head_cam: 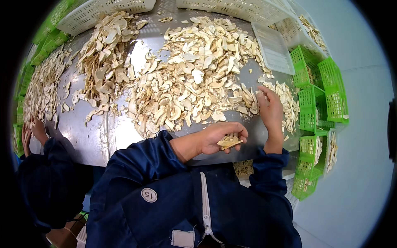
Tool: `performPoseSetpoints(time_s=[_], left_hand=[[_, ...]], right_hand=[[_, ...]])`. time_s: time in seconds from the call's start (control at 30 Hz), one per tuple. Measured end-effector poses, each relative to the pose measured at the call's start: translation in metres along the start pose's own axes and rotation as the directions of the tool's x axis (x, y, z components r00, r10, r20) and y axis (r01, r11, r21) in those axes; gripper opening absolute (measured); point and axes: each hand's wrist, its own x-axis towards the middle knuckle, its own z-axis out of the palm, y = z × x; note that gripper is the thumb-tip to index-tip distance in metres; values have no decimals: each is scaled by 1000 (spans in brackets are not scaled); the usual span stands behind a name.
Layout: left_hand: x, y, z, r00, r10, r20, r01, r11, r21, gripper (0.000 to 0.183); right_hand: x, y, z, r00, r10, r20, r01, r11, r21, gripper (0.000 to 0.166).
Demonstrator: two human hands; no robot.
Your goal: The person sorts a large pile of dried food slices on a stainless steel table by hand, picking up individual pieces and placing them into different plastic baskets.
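My left hand (221, 136) is palm up near the table's front edge, fingers curled around a small stack of dried mushroom slices (229, 142). To its right, my right hand (270, 107) is raised over the metal table with loosely bent fingers beside several upright slices (252, 100) at the pile's right end. Nothing shows in its grasp, though its palm side is partly hidden, and I cannot tell whether it touches the slices. A broad heap of pale mushroom slices (189, 83) lies in front of me. A smaller heap (287, 108) lies just beyond my right hand.
The metal table (77, 136) also bears a tall heap (104, 59) and a far-left heap (45, 83), where a co-worker's hands (34, 133) are. White crates (229, 9) line the back. A translucent tray (273, 46) is at the back right. Green baskets (311, 108) line the right edge.
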Motion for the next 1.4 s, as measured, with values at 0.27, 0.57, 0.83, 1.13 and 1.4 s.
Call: performPoseSetpoints(time_s=[0.27, 0.57, 0.83, 1.13, 1.4], left_hand=[[1, -1, -3, 999, 6, 32, -6, 1000, -15, 32], [8, -6, -11, 999, 13, 48, -5, 987, -161, 44], [1, 2, -3, 993, 103, 54, -90, 974, -207, 59], [10, -6, -11, 993, 97, 69, -86, 985, -148, 49], [0, 0, 12, 987, 128, -93, -139, 984, -115, 32]], right_hand=[[13, -13, 14, 1000, 14, -23, -20, 967, -255, 27], [-2, -8, -9, 919, 309, 245, -389, 606, 694, 40], [-35, -28, -34, 941, -25, 337, -232, 676, 699, 37], [-56, -40, -37, 954, -79, 288, -71, 876, 477, 30], [-64, -67, -31, 912, -363, 190, 291, 900, 323, 47]])
